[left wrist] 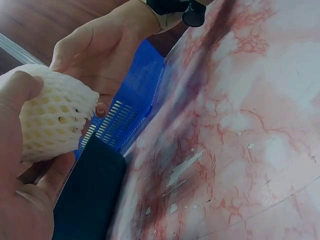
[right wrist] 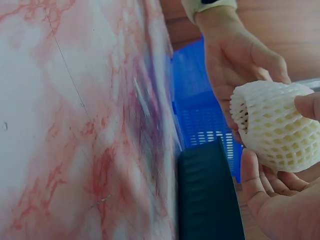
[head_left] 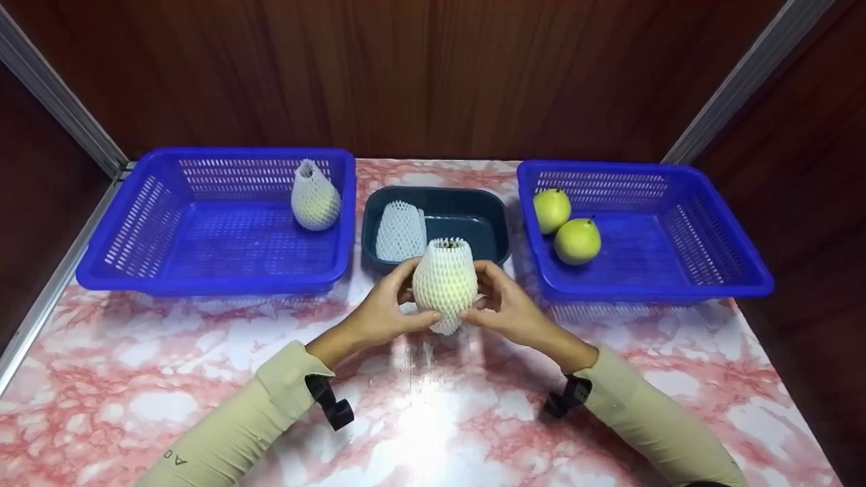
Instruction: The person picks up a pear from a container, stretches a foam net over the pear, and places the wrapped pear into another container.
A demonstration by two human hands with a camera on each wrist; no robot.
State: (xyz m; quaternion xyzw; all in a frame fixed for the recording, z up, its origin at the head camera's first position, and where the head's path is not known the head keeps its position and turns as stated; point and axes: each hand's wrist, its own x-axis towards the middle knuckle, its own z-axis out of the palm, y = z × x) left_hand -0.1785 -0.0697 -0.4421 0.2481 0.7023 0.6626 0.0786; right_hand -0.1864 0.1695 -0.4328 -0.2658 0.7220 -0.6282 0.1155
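Observation:
A pear in a white foam net sleeve (head_left: pixel 445 284) is held upright between both hands above the table, in front of the dark tray. My left hand (head_left: pixel 387 310) grips its left side, thumb across the front. On the other side my right hand (head_left: pixel 512 311) holds it the same way, thumb near the lower front. The net (right wrist: pixel 282 127) covers the pear closely in the right wrist view, with yellow-green skin showing through the mesh. In the left wrist view my left hand (left wrist: pixel 30 205) curls round the netted pear (left wrist: pixel 55 115).
At the left, a blue basket (head_left: pixel 210 287) holds another netted pear (head_left: pixel 316 199). A dark tray (head_left: pixel 502 233) in the middle contains white foam nets (head_left: pixel 400 233). The right blue basket (head_left: pixel 649 291) has two bare pears (head_left: pixel 578 241). Wooden panels (head_left: pixel 433 81) stand behind the marbled table (head_left: pixel 433 433).

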